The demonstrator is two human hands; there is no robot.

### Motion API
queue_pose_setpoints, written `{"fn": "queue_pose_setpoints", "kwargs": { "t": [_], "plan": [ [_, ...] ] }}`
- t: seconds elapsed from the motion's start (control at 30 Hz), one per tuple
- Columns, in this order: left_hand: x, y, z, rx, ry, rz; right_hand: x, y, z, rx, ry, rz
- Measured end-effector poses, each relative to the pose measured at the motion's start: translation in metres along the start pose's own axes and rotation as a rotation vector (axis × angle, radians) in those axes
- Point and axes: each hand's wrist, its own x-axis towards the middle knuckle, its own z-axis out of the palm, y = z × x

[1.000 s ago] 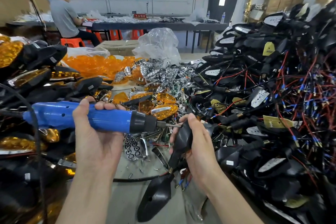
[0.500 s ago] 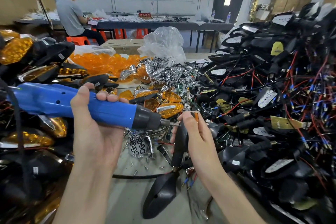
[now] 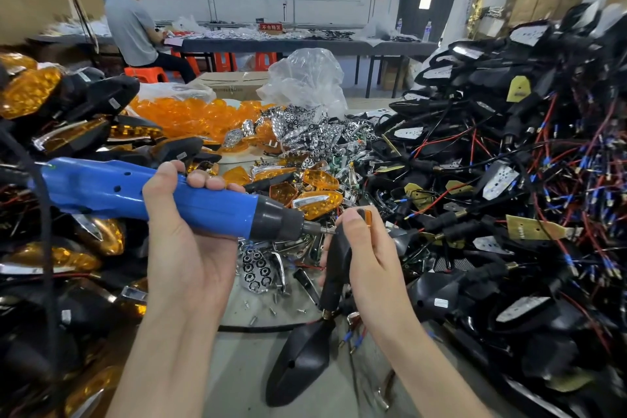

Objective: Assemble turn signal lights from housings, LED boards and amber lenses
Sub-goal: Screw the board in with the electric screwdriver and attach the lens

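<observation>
**Item:** turn signal light (image 3: 334,268), part-assembled. It has a black housing with an amber lens (image 3: 368,216) showing at its top edge, and the stalk and wires hang below.

**Location:** held above the worktop (image 3: 237,370) at the centre of view, between the heaps. It stands upright and edge-on, probably so that its side faces the driver for a screw.

**Grip, right hand (image 3: 371,261):** wrapped round the light with the thumb pressed near the lens, likely clamping lens to housing while the screw goes in. The wrist is bent up and the forearm rises from the lower right.

**Grip, left hand (image 3: 185,241):** closed round the blue electric screwdriver (image 3: 152,195), palm towards the camera. The tool lies near level, and its bit (image 3: 325,231) meets the light just by the thumb.

**Surroundings:**
- loose screws (image 3: 268,309) on the worktop just below the hands
- loose amber lenses (image 3: 190,112) heaped behind
- chrome reflectors (image 3: 305,132) beside them
- wired housings (image 3: 509,180) piled to the right
- finished lights (image 3: 51,105) stacked to the left
</observation>
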Motion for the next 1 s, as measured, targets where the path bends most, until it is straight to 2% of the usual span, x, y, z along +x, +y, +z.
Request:
{"fn": "queue_pose_setpoints", "kwargs": {
  "t": [0.3, 0.5, 1.0],
  "plan": [
    [0.001, -0.005, -0.004, 0.006, 0.128, -0.004, -0.005, 0.004, 0.003, -0.059, -0.014, -0.025],
    [0.001, -0.009, -0.007, 0.036, 0.22, 0.007, -0.006, 0.007, 0.004, -0.181, -0.005, -0.127],
    [-0.001, -0.016, -0.013, 0.037, 0.294, -0.041, -0.007, 0.01, 0.005, -0.196, 0.052, -0.123]
  ]
}}
